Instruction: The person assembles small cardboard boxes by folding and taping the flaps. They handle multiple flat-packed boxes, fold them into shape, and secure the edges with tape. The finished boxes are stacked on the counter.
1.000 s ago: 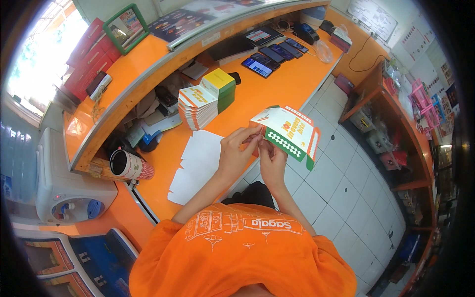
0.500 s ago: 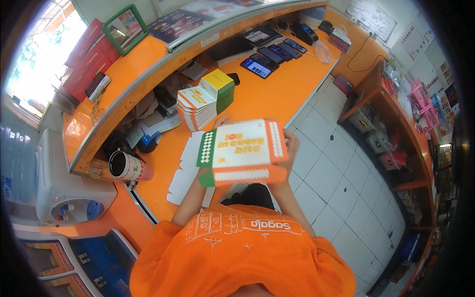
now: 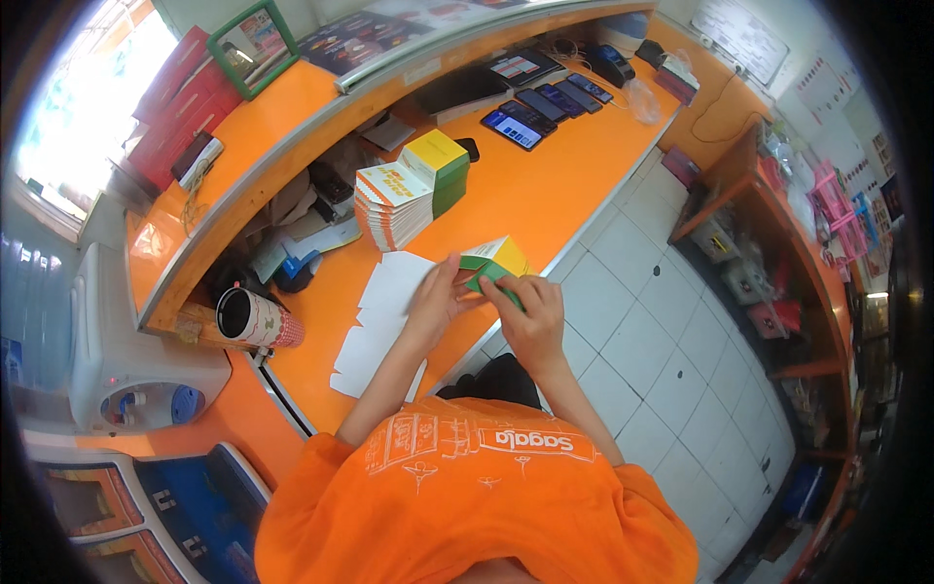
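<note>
Between my two hands is a small cardboard box point(image 3: 506, 255), turned so that its yellow and green sides show. My left hand point(image 3: 436, 304) grips its left side, fingers partly behind it. My right hand point(image 3: 533, 316) is closed on the green flap at the near side, thumb and fingers pressed against it. Beneath my left forearm, a white unfolded box blank point(image 3: 375, 321) lies flat on the orange counter point(image 3: 574, 185). Farther off stand a stack of flat printed box blanks point(image 3: 394, 204) and, touching it, a yellow-topped stack with green sides point(image 3: 435, 161).
Several phones point(image 3: 519, 127) lie along the far counter. A patterned paper cup point(image 3: 263, 321) stands at the left, near a white water dispenser point(image 3: 136, 360). Right of the counter is the tiled floor point(image 3: 642, 341), then an orange shelf unit point(image 3: 749, 234).
The box has turned from its printed white and orange face to its yellow and green sides. My hands have come round to the near side, and the right one now pinches a flap.
</note>
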### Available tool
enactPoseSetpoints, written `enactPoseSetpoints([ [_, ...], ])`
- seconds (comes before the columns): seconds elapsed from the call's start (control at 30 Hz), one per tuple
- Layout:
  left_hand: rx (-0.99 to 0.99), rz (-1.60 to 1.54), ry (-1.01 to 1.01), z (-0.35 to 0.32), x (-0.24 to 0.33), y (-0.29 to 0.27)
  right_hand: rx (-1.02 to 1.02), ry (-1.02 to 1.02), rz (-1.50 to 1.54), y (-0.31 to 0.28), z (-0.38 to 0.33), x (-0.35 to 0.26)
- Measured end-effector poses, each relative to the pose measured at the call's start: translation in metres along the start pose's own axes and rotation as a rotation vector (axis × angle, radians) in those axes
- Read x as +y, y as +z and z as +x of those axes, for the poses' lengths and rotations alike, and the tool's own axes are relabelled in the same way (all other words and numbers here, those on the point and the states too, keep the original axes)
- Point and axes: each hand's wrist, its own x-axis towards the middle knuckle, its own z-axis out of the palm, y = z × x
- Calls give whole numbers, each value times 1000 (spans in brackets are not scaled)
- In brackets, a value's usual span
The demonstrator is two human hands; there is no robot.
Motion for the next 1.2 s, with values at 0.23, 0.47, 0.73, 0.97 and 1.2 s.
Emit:
enactPoseSetpoints([
  [0.23, 66, 555, 244, 1, -2, -4, 139, 377, 269, 1, -2, 1],
  [0.47, 157, 1045, 555, -6, -25, -3, 134, 765, 687, 0, 7, -4],
  [0.73, -8, 936, 428, -7, -24, -13, 154, 763, 709, 3, 9, -8],
  [0.97, -22, 798, 526, 3, -42, -42, 96, 704, 683, 0, 9, -10],
  [1.2, 184, 753, 494, 2, -26, -22, 180, 358, 348, 3, 10, -18],
])
